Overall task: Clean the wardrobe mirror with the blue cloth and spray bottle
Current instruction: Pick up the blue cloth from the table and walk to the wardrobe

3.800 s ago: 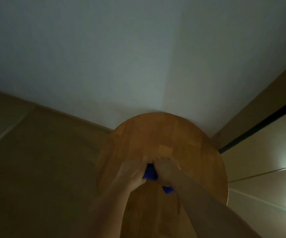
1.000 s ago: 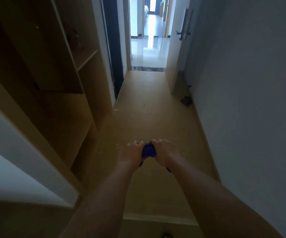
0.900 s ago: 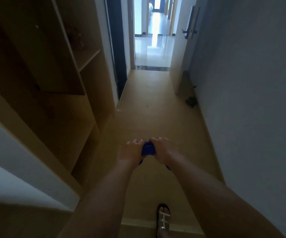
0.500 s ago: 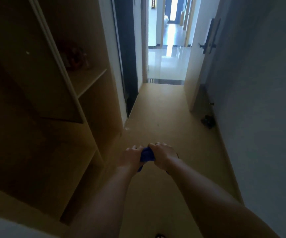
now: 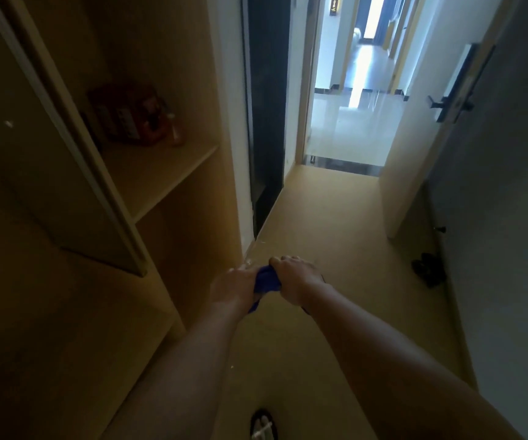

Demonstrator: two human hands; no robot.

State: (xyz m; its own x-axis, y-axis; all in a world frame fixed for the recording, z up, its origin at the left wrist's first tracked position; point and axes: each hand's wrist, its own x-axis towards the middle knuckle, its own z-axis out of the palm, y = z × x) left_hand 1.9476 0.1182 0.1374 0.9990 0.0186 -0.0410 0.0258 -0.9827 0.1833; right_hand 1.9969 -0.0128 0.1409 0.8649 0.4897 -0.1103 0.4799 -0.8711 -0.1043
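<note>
The left hand (image 5: 232, 289) and the right hand (image 5: 294, 277) are both closed around one bunched blue cloth (image 5: 266, 281), knuckles up, holding it in the air between them at the middle of the view. Only a small part of the cloth shows between the two fists, with a scrap hanging below the left one.

To the left stands one open wooden wardrobe (image 5: 174, 236). On its shelf (image 5: 161, 173), set back from the front edge toward the rear corner, sits one red package (image 5: 126, 114) with one small pinkish bottle (image 5: 175, 131) just beside it. No mirror surface can be made out for certain.

The floor (image 5: 329, 236) runs as a clear strip from the hands to one open door (image 5: 431, 128) and a bright hallway beyond. Near the right wall (image 5: 510, 217) lies a dark pair of shoes (image 5: 427, 269). One sandalled foot (image 5: 263, 425) shows at the bottom edge.
</note>
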